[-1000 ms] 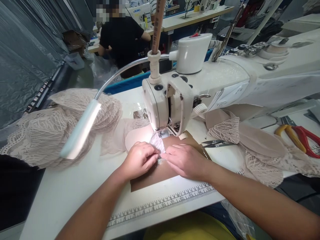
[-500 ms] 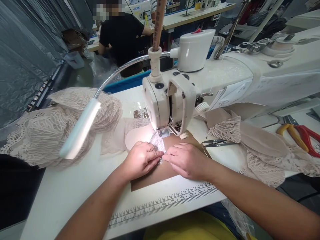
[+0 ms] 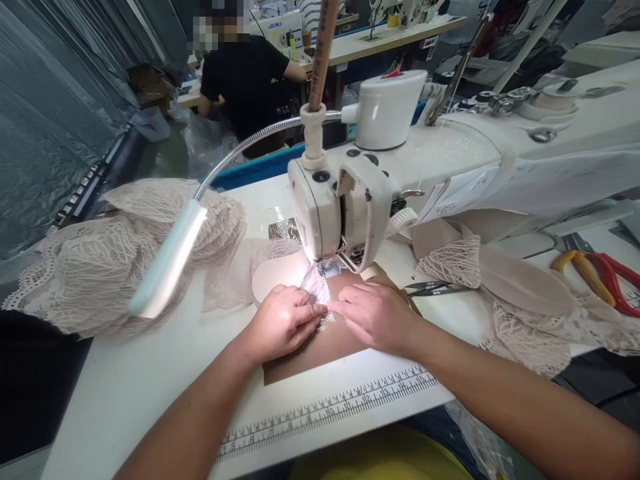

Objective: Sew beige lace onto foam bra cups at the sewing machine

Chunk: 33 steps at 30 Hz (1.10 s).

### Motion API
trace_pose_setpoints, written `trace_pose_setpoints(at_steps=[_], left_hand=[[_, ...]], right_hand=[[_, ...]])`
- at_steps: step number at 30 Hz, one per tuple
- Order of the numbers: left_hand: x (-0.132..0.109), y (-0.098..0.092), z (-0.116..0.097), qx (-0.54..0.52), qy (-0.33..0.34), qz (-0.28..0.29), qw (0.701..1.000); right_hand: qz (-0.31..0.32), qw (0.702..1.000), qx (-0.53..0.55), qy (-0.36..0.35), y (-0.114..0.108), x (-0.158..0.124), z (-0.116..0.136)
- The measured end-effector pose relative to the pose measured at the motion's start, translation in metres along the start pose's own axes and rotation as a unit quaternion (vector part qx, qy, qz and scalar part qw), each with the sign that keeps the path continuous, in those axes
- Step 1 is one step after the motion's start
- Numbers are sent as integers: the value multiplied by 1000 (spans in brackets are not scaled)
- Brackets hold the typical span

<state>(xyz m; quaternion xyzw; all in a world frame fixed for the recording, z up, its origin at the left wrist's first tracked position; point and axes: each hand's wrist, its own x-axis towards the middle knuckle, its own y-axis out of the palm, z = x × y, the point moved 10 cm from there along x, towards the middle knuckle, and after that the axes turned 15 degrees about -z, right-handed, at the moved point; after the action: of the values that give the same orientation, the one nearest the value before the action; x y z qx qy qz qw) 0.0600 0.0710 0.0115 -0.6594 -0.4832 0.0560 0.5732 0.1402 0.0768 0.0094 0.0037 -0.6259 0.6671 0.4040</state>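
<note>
Here, pale lace (image 3: 316,285) lies between the two hands (image 3: 286,321) (image 3: 375,317).

Left hand (image 3: 285,320) and right hand (image 3: 375,317): bare. Left forearm (image 3: 200,397) and right forearm (image 3: 500,390): uncovered over their visible length. Clothing at lower edge: yellow garment (image 3: 400,461), plain, rounded in outline. Dark blue fabric (image 3: 447,427) adjoins; whether separately worn cannot be determined.

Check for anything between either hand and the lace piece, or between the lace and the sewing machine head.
Nothing visible. Left hand and right hand are at the lace piece, whose far end reaches beneath the sewing machine head. The lamp hangs off left.
</note>
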Motion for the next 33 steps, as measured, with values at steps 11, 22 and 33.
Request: trace_pose_setpoints(at_steps=[11,22,33], left_hand=[[12,-2,1,71,-49,-21,996],[11,10,7,114,-47,33,992],[13,13,10,113,-19,45,992]], right_hand=[[-11,1000,-9,-10,-2,1,2],[-12,1000,-5,-5,-2,2,1],[-13,996,-68,47,2,5,-10]])
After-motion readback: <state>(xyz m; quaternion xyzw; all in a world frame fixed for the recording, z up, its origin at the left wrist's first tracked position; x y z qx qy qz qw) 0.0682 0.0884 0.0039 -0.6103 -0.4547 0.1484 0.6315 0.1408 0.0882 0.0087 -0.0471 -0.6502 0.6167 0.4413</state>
